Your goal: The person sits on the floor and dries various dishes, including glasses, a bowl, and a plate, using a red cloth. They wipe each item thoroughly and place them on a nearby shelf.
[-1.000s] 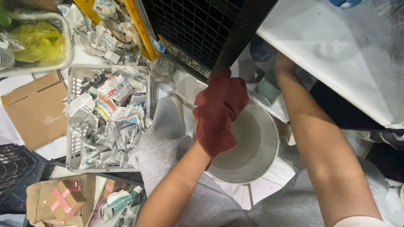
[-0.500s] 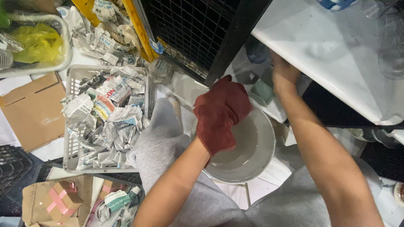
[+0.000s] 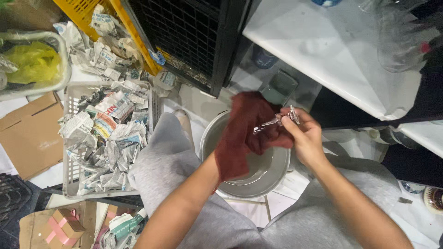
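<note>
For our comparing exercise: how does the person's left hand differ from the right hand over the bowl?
The left hand is hidden under a dark red cloth; the right hand is bare. The left hand presses the cloth against a small clear glass piece; the right hand pinches that piece in its fingertips. Both are raised above the grey bowl.

White basket [image 3: 69,152] w/ crumpled newspaper [image 3: 107,133], cardboard box [image 3: 28,136], black crate [image 3: 184,37], yellow crate [image 3: 83,14]

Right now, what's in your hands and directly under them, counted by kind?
Dark red cloths: 1
Clear glass pieces: 1
Grey bowls: 1
Total: 3
</note>
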